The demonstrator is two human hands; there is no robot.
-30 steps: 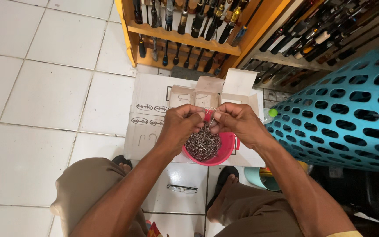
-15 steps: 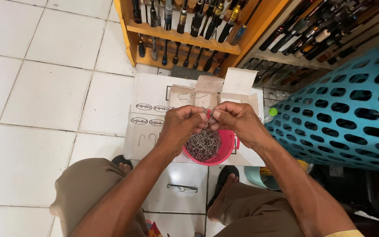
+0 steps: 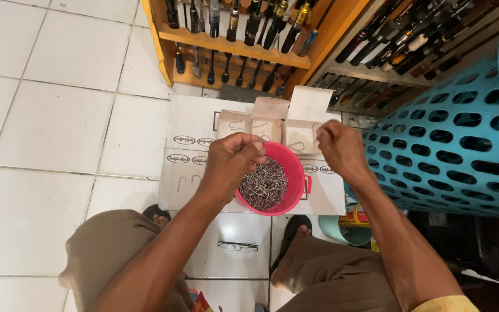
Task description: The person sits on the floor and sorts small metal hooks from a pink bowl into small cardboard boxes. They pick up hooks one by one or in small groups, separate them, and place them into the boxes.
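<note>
A pink bowl [image 3: 297, 173] full of metal fish hooks [image 3: 265, 186] sits on a flat white cardboard box [image 3: 194, 124] on the tiled floor. My left hand [image 3: 232, 163] hovers over the bowl's left rim, fingers pinched on several hooks. Off to the right of the bowl, my right hand [image 3: 340, 149] pinches one small hook beside the open white carton [image 3: 306, 107]. Just behind the bowl stand small open cardboard cartons [image 3: 270, 118].
A teal perforated plastic basket [image 3: 451, 138] stands close on the right. A wooden rack of fishing rods [image 3: 232, 40] rises behind the boxes. Eyeglasses [image 3: 237, 247] lie on the tile between my knees. A teal cup [image 3: 342, 230] sits under my right forearm.
My hands were together over the bowl; now the right hand has drawn away to the right toward the open carton, while the left stays above the bowl.
</note>
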